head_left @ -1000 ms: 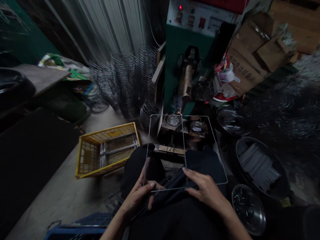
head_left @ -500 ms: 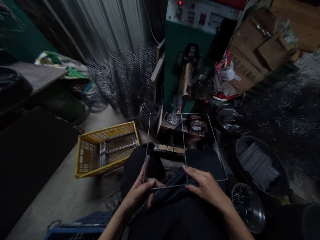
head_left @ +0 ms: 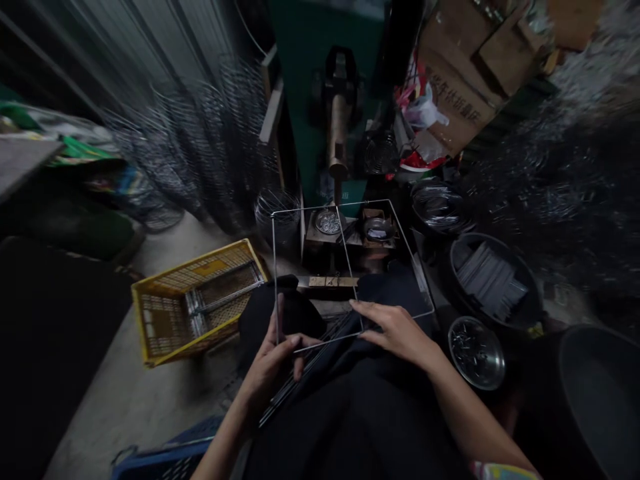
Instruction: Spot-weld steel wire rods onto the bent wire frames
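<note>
A rectangular wire frame with one crossbar is held up in front of me, over my lap. My left hand grips its near left corner, thumb on the near wire and index finger along the side wire. My right hand pinches the frame where the crossbar meets the near wire. The frame's far edge reaches the welding machine's copper-coloured arm, close under its tip; whether they touch I cannot tell. Loose wire rods lie across my lap beneath my hands.
At left stands a yellow crate with wire frames in it. Small metal parts fill a dish under the machine and a steel bowl at right. A black tub holds metal strips. A blue crate sits at lower left.
My view has swung right and down, so the surroundings shift left and up. The wire frame, still in both hands, now has its far edge nearer the machine arm's tip.
</note>
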The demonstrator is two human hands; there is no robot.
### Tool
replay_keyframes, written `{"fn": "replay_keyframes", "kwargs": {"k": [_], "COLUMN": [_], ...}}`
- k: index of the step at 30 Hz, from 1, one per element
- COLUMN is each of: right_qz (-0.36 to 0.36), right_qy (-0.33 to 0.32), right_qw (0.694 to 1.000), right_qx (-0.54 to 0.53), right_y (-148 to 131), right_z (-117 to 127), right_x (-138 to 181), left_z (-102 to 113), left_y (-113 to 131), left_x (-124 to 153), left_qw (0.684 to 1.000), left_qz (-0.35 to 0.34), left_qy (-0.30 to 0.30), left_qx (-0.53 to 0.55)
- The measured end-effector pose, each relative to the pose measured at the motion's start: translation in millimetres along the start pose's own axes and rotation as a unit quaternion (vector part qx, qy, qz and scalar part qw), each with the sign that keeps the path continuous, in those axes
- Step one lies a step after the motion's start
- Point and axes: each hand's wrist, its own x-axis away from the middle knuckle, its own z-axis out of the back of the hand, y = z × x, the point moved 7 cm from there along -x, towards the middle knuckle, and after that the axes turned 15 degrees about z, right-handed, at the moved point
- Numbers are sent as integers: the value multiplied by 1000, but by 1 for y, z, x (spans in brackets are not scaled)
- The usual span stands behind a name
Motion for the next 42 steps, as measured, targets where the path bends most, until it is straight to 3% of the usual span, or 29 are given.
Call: {"fn": "replay_keyframes", "kwargs": {"k": [14,18,23,28,34,42], "right_qz": [-18,-15,-55,-13,-2,-1], "right_qy": [27,66,109,143,197,198], "right_qw": [999,995,975,970,964,964], "right_qx": [16,74,187,196,180,177], "right_y": [8,37,103,147,163,157], "right_z": [-7,9,62,101,115,122], "right_x": [0,-32,-108,-163,-190,-204], "left_z": [5,13,21,29,40,43], "left_y": [-2,34,116,177,200,210], "left_x": [-5,-39,-115,-168,-190,-195], "left_qw": [1000,998,993,990,989,991], "left_qz": [-11,-50,-107,-132,-146,-131], "left_qy": [-22,-20,-30,-30,-34,-20], "left_qx": [4,-22,-42,-37,-21,-7]}}
